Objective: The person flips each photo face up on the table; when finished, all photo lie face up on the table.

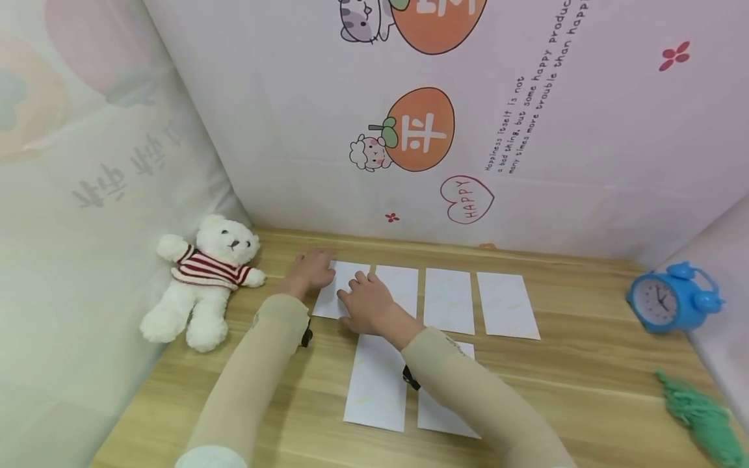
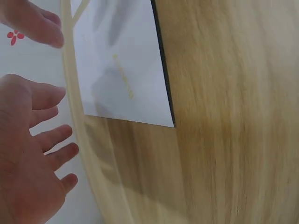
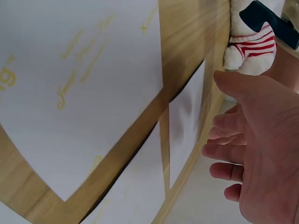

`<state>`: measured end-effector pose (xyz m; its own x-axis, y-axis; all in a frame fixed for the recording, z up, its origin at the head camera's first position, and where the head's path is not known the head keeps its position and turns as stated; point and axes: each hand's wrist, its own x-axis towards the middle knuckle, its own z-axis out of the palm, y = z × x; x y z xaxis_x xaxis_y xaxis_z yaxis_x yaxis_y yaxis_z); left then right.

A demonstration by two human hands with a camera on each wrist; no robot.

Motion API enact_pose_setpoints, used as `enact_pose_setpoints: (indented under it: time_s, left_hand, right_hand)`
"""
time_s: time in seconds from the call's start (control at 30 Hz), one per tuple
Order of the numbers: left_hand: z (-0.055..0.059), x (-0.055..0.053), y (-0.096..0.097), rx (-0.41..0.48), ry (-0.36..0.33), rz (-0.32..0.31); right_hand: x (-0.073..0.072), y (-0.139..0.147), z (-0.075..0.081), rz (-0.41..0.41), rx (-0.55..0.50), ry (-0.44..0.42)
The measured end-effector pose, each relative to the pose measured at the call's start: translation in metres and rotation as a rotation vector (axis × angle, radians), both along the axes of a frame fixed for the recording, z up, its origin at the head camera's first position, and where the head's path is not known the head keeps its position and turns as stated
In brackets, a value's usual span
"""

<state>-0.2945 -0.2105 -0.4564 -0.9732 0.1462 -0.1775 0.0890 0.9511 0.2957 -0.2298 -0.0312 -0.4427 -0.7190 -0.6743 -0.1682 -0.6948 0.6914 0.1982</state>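
My left hand (image 1: 312, 270) hovers at the left edge of the leftmost white card (image 1: 329, 300) in the back row. Its fingers are spread and hold nothing in the left wrist view. Over the right side of that same card is my right hand (image 1: 370, 304), its fingers loosely bent and its palm bare in the right wrist view. To the right in the row lie three more white cards, the nearest a white card (image 1: 402, 286) beside my right fingers. Faint yellow lettering marks a larger-looking front card (image 3: 79, 93).
Two front-row cards, a left one (image 1: 374, 390) and a right one (image 1: 441, 419), lie partly under my right forearm. A white teddy bear (image 1: 207, 276) leans at the left wall. A blue alarm clock (image 1: 670, 299) and a green bundle (image 1: 702, 419) are at the right.
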Motion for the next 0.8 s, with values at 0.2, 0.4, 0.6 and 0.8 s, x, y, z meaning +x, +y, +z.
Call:
enact_pose_setpoints:
  time_s: [0.2,0.4,0.6,0.8]
  left_hand:
    - [-0.009,-0.007,-0.005,0.011,0.020,0.007]
    - [-0.012,-0.011,-0.006,0.035,-0.010,0.023]
    - [-0.009,-0.012,-0.006,0.044,-0.031,0.043]
    - [-0.006,-0.013,-0.008,0.048,-0.058,0.050]
  right_hand:
    - [-0.002,-0.011,-0.012,0.002,0.034,0.014]
    - [-0.005,-0.017,-0.019,-0.027,0.058,0.014]
    - [-0.006,-0.018,-0.023,-0.027,0.050,0.013]
    - [-0.005,-0.020,-0.025,-0.015,0.030,0.023]
